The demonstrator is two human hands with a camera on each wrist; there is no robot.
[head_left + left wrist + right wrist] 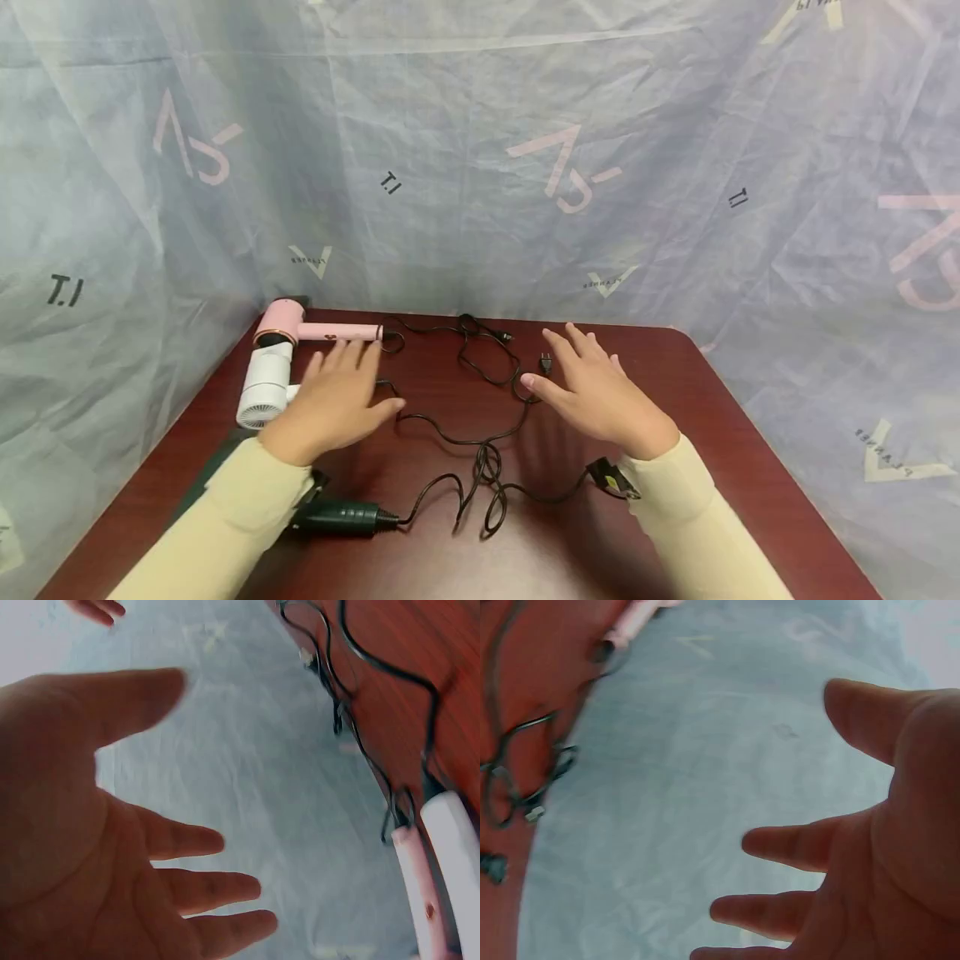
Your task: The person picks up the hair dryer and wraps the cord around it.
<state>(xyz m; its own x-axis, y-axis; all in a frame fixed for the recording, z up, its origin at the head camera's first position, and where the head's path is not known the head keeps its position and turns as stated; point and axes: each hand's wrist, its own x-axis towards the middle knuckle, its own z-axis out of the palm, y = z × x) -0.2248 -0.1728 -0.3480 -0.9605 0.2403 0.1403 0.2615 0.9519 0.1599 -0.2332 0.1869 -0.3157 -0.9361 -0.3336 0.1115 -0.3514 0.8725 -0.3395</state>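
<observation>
Head view showed the left hand (330,402) and right hand (598,398) above the table (667,367), fingers spread, nearly straight, holding nothing. From the left hand, the white dryer (266,387) lay just beside at 9 o'clock, the pink dryer (322,331) at 12 and the green dryer (343,517), partly behind a sleeve (251,492), at 7. From the right hand, 1 plug (546,364) lay near at 10 o'clock, tangled cords (483,450) at 8.

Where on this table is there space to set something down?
Between the right hand and the right edge of the table; also between the sleeves, nearer than the tangled cords. The left is crowded: pink dryer, white dryer, dark dryer.
</observation>
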